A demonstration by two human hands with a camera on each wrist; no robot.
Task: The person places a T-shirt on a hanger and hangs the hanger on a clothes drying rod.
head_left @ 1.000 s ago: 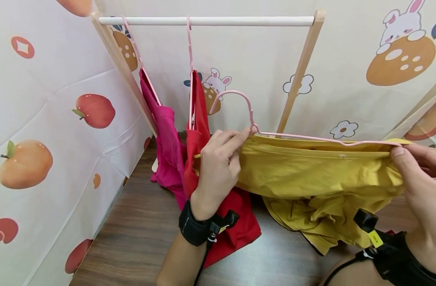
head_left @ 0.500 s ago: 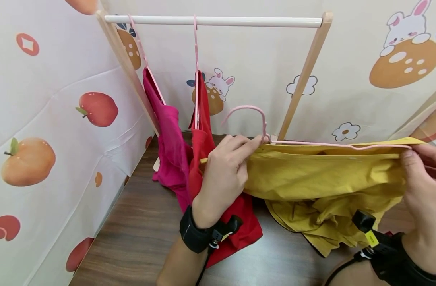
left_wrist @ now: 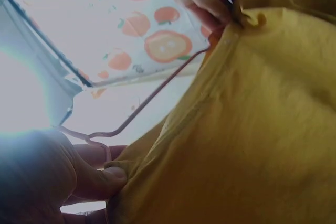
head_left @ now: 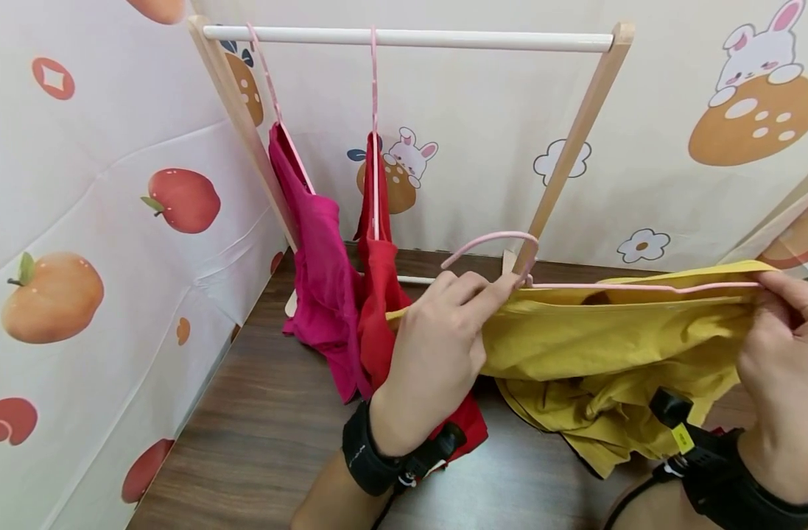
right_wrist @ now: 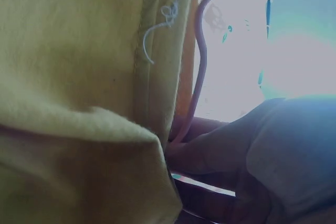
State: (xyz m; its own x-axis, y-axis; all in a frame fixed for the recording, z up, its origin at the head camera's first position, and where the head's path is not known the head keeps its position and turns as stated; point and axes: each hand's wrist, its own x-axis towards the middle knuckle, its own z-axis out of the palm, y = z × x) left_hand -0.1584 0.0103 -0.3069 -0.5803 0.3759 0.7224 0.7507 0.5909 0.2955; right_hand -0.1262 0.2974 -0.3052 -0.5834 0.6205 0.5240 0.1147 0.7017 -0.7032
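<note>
A yellow garment [head_left: 616, 338] hangs stretched sideways between my hands, its lower folds down by the floor. Along its top opening runs a pink hanger [head_left: 642, 287], whose hook curves up on the left. My left hand [head_left: 440, 346] pinches the cloth and hanger just below the hook; in the left wrist view the thumb presses on the yellow cloth [left_wrist: 252, 114]. At the other end, my right hand [head_left: 791, 361] pinches the hanger's tip together with the garment's edge. Its fingertips are partly hidden behind cloth in the right wrist view, beside the hanger wire [right_wrist: 201, 51].
Behind stands a wooden rack with a white bar [head_left: 483, 40]. From it hang a magenta garment [head_left: 317, 250] and a red garment [head_left: 377, 280] on pink hangers, left of my left hand. The brown wood-grain floor [head_left: 244, 427] lies below, with patterned walls around.
My left hand has moved right and slightly down, carrying the hanger hook lower and away from the red garment. My right hand's fingers have shifted on the hanger's end.
</note>
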